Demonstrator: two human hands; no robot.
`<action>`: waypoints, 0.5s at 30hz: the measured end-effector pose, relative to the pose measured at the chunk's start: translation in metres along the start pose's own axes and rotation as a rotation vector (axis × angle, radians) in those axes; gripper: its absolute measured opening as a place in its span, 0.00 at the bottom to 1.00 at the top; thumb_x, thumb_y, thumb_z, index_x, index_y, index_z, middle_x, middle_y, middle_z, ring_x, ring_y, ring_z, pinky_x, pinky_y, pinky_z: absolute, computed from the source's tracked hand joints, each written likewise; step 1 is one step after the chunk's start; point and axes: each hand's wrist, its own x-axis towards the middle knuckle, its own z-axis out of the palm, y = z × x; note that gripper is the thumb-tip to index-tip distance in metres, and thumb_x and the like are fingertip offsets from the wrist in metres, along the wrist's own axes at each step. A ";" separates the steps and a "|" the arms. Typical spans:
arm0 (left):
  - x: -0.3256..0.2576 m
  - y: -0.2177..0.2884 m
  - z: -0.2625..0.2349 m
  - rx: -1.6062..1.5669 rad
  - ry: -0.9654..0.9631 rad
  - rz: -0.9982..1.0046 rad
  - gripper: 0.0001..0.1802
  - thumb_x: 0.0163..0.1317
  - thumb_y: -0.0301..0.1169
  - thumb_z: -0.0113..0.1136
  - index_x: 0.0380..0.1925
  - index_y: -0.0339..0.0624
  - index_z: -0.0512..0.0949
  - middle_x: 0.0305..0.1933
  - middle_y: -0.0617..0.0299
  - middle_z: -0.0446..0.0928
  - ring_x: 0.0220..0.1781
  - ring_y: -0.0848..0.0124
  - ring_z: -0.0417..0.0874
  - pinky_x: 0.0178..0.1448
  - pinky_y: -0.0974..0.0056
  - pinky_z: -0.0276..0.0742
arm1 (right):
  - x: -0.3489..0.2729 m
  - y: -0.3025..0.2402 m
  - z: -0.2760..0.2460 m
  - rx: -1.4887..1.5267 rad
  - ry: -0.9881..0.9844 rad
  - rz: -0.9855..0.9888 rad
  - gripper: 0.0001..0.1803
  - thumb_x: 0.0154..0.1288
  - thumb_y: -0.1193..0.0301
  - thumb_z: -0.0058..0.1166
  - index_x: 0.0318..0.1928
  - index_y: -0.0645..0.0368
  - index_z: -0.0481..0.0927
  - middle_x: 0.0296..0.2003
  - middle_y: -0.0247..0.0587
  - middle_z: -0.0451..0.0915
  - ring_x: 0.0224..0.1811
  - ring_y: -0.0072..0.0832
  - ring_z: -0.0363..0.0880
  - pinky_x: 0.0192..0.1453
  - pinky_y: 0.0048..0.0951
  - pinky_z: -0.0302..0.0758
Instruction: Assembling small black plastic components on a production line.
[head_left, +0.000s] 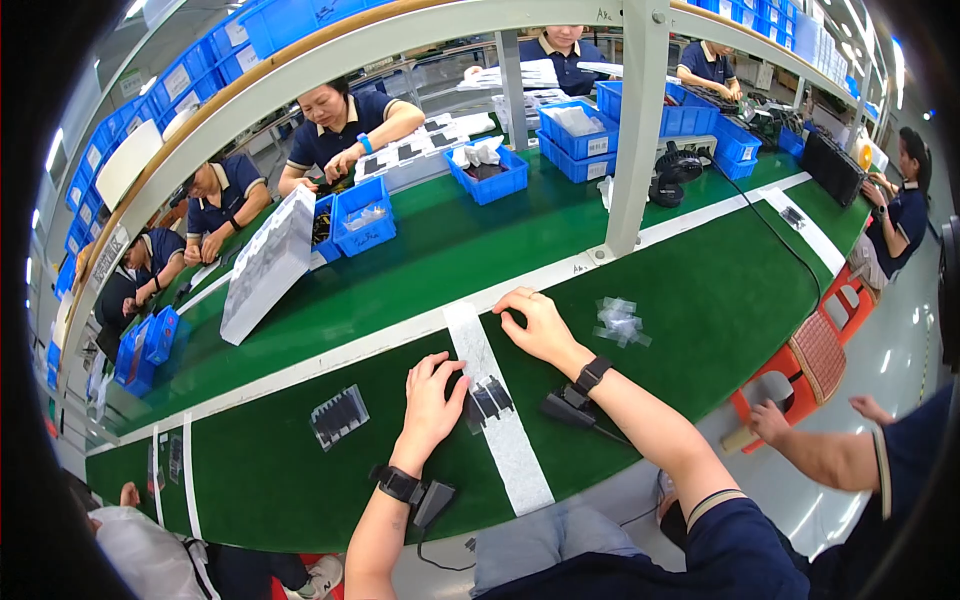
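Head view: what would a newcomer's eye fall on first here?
Probably the bright green table filling the middle, with a white strip running across its near part and dark pieces lying on it. Then the wearer's hands: the left hand just left of those pieces, the right hand near the strip's far end. Blue bins stand farther back.

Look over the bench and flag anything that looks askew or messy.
The clear plastic pieces right of the right hand lie in a loose, overlapping heap, while the dark strips left of the left hand sit in a row. Across the bench, the white foam slab looks tilted rather than flat.
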 end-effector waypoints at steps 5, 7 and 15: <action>0.002 0.005 -0.004 0.002 -0.012 0.001 0.14 0.57 0.33 0.55 0.43 0.44 0.76 0.53 0.52 0.69 0.58 0.54 0.67 0.62 0.55 0.60 | 0.000 0.005 0.005 0.021 -0.039 -0.035 0.05 0.51 0.78 0.51 0.31 0.64 0.77 0.31 0.45 0.78 0.36 0.40 0.77 0.42 0.34 0.74; 0.001 0.004 -0.006 -0.021 -0.011 -0.011 0.14 0.57 0.33 0.56 0.43 0.44 0.76 0.53 0.51 0.69 0.58 0.54 0.66 0.63 0.53 0.58 | 0.000 0.003 0.006 0.070 -0.048 -0.022 0.06 0.51 0.78 0.52 0.32 0.64 0.77 0.32 0.46 0.78 0.36 0.40 0.77 0.41 0.34 0.74; 0.001 0.004 -0.007 0.017 -0.039 0.003 0.14 0.59 0.33 0.53 0.45 0.43 0.75 0.54 0.51 0.69 0.59 0.54 0.66 0.63 0.55 0.60 | -0.001 -0.003 0.003 0.147 -0.040 0.103 0.08 0.49 0.79 0.52 0.34 0.63 0.77 0.24 0.41 0.72 0.25 0.28 0.72 0.32 0.26 0.71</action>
